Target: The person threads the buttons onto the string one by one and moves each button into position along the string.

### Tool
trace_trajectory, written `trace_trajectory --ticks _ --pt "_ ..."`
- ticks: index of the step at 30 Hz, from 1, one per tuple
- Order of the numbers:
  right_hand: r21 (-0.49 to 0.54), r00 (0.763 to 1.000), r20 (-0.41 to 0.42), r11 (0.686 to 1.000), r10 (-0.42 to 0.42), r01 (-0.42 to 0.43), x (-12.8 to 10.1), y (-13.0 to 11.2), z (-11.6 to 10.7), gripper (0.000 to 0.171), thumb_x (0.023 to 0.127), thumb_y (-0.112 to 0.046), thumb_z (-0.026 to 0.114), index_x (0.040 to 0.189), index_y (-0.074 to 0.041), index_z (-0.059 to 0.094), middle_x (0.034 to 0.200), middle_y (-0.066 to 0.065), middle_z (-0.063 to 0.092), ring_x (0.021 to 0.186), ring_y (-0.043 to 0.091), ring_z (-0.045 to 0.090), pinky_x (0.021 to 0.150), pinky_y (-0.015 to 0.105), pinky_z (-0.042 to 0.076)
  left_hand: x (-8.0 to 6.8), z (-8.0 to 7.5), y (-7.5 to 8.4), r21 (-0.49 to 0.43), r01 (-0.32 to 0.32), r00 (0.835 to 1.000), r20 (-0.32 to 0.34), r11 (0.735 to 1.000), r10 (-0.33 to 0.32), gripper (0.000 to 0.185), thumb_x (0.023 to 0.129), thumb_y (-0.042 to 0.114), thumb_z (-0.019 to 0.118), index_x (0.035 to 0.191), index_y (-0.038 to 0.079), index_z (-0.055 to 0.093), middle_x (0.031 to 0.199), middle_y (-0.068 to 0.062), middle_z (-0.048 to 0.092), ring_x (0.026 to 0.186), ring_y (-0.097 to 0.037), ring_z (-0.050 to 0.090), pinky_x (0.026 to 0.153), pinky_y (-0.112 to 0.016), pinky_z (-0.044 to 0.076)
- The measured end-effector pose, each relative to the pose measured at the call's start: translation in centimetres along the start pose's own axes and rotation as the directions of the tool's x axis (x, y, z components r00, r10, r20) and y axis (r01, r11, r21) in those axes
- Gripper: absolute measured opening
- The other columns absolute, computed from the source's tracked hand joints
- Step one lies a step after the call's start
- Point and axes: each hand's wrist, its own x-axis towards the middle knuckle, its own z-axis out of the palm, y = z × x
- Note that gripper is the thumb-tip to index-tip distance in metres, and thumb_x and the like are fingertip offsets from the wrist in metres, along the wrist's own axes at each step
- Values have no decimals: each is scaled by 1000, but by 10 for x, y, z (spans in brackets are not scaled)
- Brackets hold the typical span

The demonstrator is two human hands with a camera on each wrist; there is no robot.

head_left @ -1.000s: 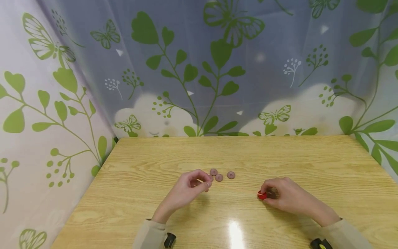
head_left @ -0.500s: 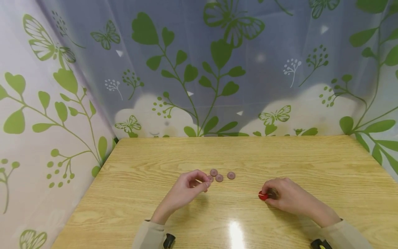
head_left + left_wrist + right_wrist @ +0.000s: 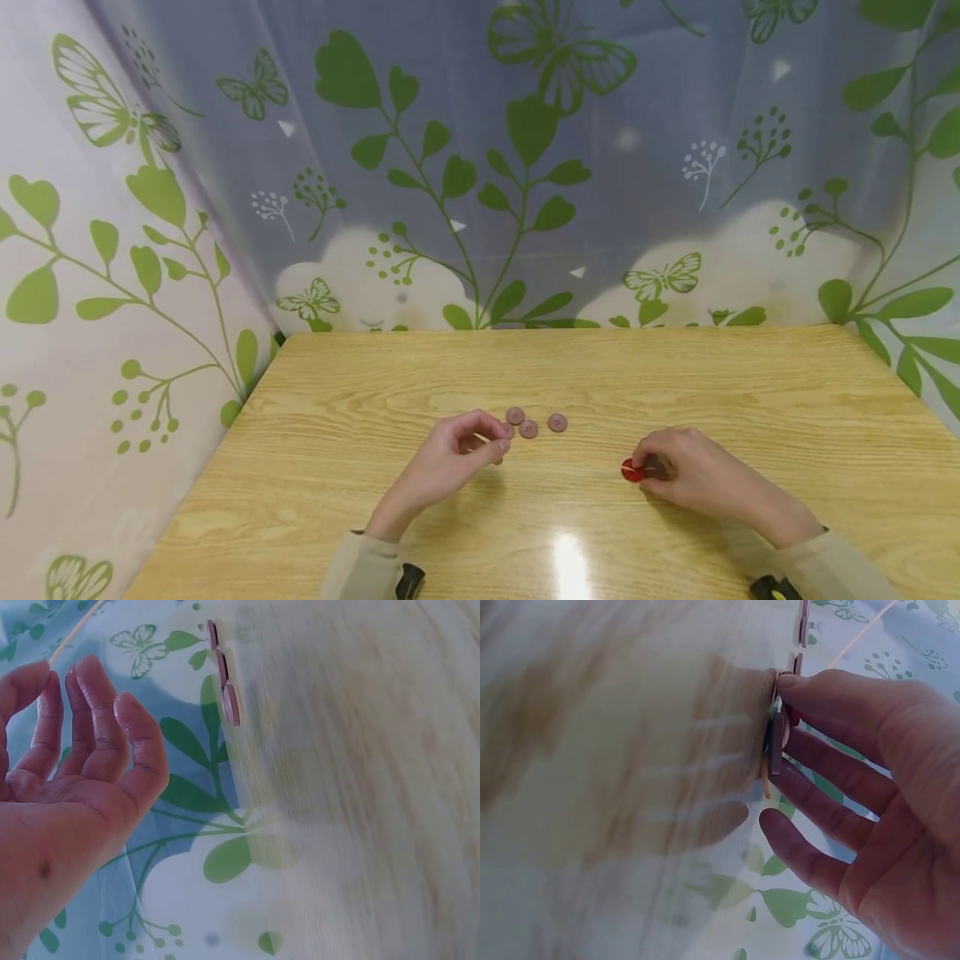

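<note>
Cloth point(image 3: 67, 333) printed with green leaves hung along the left of the wooden table point(image 3: 352, 375) and behind it. Next, out of a beige sleeve point(image 3: 362, 567), came the person's left hand point(image 3: 446, 458), thumb and forefinger pinched together on a thin pale string point(image 3: 77, 634), the other fingers loosely bent. At its fingertips in the head view, four brown buttons point(image 3: 528, 429) lay flat on the table, three bunched, the leftmost partly covered, and one just to their right. Farther right, well apart from those, lay a red button point(image 3: 630, 472) with string across its face. The right hand point(image 3: 701, 475) gripped it between thumb and forefinger; beside it a dark brown disc point(image 3: 660, 467) sat partly hidden by the fingers, and whether they touched it could not be told.
</note>
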Motion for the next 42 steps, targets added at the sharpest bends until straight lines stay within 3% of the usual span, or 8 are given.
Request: trace_trajectory --ticks 5,10,15,23,29,36,42 --pt "-1 999 -28 1000 -30 30 -1 -1 0 17 83 -6 82 94 -16 72 88 -9 71 74 -6 57 62 20 52 0 2 -1 -4 -4 1000 7 1000 4 16 99 19 67 108 5 68 110 -13 69 92 -21 69 90 -42 57" --pt "-9 996 -70 999 -49 49 0 -4 1 13 88 -11 79 94 -19 72 89 -14 72 78 -5 64 66 22 56 0 3 -1 -3 -8 1000 5 1000 8 15 99 19 67 108 6 68 109 -12 69 93 -23 70 88 -37 57" --pt "-2 992 -119 999 -32 32 1 -10 1 14 90 -10 77 101 -17 74 95 -8 76 84 3 70 70 27 60 0 4 -1 -2 -18 1000 9 1000 18 16 99 19 67 109 6 68 109 -13 69 94 -24 70 87 -34 57" --pt "-31 950 -286 992 -128 124 9 -20 -2 21 86 -2 78 102 -16 75 97 -4 78 88 3 71 70 30 59 2 8 2 14 -23 1000 12 1000 23 13 99 19 67 107 9 68 107 -9 70 90 -15 69 85 -29 57" --pt "-17 940 -309 989 -144 146 16 -27 -1 24 87 -2 78 102 -19 74 96 -5 78 85 0 69 71 31 59 3 11 5 13 -14 1000 1 1000 14 12 99 22 68 105 11 69 106 -6 70 88 -14 68 83 -28 55" --pt "-12 922 -334 979 -197 205 26 -39 2 29 84 3 78 102 -19 73 94 -5 77 81 -1 67 70 32 59 5 19 10 -26 -1 1000 7 1000 1 14 98 20 69 106 8 69 106 -9 70 86 -24 69 81 -27 54" --pt "2 912 -334 968 -236 251 33 -46 8 29 83 3 78 103 -17 72 94 -4 76 85 3 69 70 31 59 7 27 14 -99 32 999 26 995 -30 20 99 21 68 109 3 69 112 -7 66 84 -14 67 79 -27 53"
